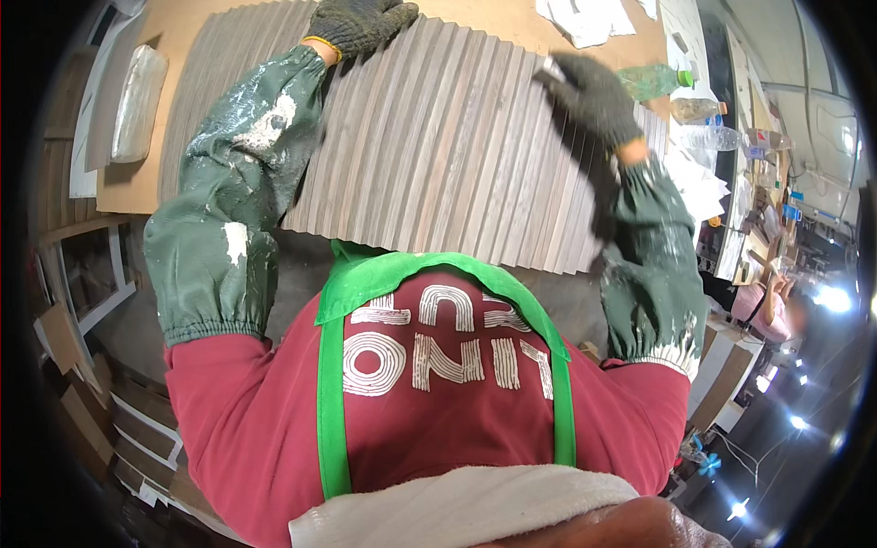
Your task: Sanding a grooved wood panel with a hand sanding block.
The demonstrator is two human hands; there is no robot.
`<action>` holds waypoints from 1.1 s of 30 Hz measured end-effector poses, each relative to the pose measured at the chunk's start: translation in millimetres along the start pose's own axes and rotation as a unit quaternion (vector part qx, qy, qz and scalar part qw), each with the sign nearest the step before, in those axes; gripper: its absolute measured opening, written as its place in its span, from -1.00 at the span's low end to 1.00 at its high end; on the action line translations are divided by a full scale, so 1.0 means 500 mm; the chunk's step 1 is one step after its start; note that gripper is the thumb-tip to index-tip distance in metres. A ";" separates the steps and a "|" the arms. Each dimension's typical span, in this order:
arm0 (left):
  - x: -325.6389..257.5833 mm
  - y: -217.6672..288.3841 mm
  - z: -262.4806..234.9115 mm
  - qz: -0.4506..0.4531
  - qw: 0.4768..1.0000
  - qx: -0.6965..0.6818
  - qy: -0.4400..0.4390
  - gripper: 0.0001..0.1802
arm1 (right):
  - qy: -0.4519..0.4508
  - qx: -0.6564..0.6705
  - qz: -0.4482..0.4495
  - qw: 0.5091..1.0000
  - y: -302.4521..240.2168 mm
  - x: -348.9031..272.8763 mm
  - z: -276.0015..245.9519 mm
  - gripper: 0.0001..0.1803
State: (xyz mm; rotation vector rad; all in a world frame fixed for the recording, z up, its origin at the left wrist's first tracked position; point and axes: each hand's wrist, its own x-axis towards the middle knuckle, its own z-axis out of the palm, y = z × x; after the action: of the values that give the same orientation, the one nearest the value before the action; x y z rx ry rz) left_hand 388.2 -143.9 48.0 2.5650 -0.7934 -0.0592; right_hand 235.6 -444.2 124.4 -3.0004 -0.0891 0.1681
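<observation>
A wide row of narrow grey-brown wood-look strips (438,137) lies side by side in front of me, their near ends reaching past the board's edge. My left hand (361,26), in a dark knitted glove with a yellow cuff, rests on the far part of the strips with its fingers stretched to the right. Over the right part of the strips is my right hand (589,96), gloved alike. Its thumb and fingers pinch a small whitish piece (552,68), too small to name. Green sleeves with white smears cover both forearms.
The strips lie on a tan board (493,14). A plastic-wrapped white block (139,105) is at the left. To the right are a green plastic bottle (653,82), clear bottles (708,137) and white paper (699,187). Another person (772,306) is far right.
</observation>
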 end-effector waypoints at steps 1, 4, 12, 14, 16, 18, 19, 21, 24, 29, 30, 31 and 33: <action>0.021 0.013 0.017 0.012 1.000 -0.011 -0.010 -0.42 | -0.005 -0.001 -0.021 1.000 -0.005 -0.046 -0.001 -0.37; -0.029 -0.012 -0.002 -0.004 0.999 0.023 0.029 -0.42 | -0.162 0.024 -0.057 0.985 -0.073 -0.072 -0.048 -0.36; 0.000 0.039 -0.030 -0.057 0.997 -0.028 -0.050 -0.43 | 0.109 0.039 -0.083 0.990 0.063 0.062 0.021 -0.40; -0.011 -0.008 0.005 -0.045 0.999 0.001 -0.014 -0.44 | 0.059 0.039 -0.078 0.994 -0.005 0.025 0.009 -0.41; -0.023 -0.085 0.054 -0.040 0.998 0.029 0.041 -0.44 | -0.033 0.063 -0.104 0.992 -0.063 -0.044 -0.008 -0.43; -0.005 -0.081 0.072 -0.015 0.998 0.022 0.049 -0.44 | -0.112 0.111 -0.170 0.973 -0.065 -0.104 -0.018 -0.44; 0.007 -0.075 0.085 0.006 0.998 0.014 0.057 -0.44 | -0.151 0.104 -0.165 0.969 -0.063 -0.112 -0.029 -0.45; -0.023 -0.082 0.042 -0.036 0.999 0.023 0.024 -0.44 | -0.064 0.085 -0.139 0.985 -0.091 -0.076 -0.051 -0.43; 0.023 -0.092 0.083 -0.034 0.999 0.014 0.021 -0.42 | 0.061 0.071 -0.070 0.993 -0.009 0.046 0.001 -0.37; 0.030 -0.095 0.092 0.017 0.999 0.036 0.037 -0.40 | 0.022 0.065 -0.053 0.996 -0.040 0.022 0.027 -0.45; 0.005 -0.065 0.058 -0.011 0.999 0.021 0.047 -0.40 | 0.026 0.058 -0.112 0.992 -0.076 -0.024 0.014 -0.45; -0.008 -0.040 0.020 -0.009 0.998 0.023 0.049 -0.40 | 0.039 0.076 -0.148 0.985 -0.098 -0.076 0.016 -0.44; -0.023 -0.012 -0.023 -0.019 1.000 0.018 -0.004 -0.39 | -0.050 0.124 -0.186 0.973 -0.151 -0.160 -0.006 -0.53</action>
State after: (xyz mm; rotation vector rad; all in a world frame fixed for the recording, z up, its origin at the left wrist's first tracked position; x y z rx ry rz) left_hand 384.0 -128.6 54.7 2.6148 -0.7555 -0.0690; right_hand 152.6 -375.3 146.4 -2.6659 -0.5894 0.2669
